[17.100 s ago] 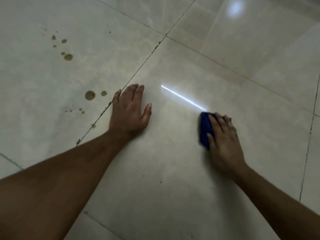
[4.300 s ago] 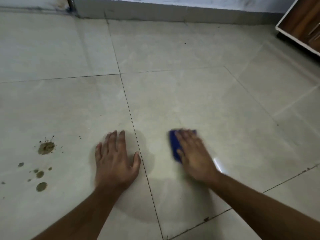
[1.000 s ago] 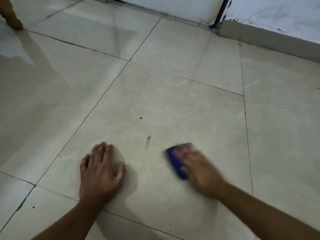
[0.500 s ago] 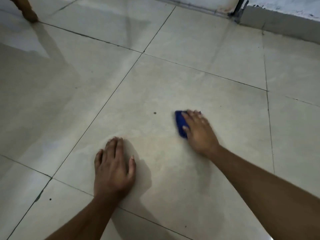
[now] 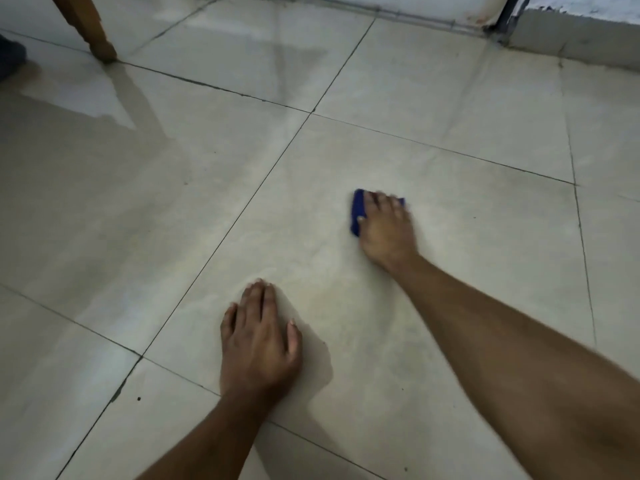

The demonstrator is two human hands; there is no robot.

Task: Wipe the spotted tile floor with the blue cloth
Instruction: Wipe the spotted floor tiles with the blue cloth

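Right hand is spread flat on the blue cloth, pressing it down; left hand is planted open on the tile floor, seemingly for support.

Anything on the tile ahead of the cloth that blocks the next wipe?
Nothing visible. The right hand presses the cloth flat on bare tile; the left hand rests nearer, and the wooden leg stands far off.

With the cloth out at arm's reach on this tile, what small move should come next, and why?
Probably draw the blue cloth back toward the left hand. The right hand presses it flat with the arm stretched out, and the tile between the hands looks streaky.
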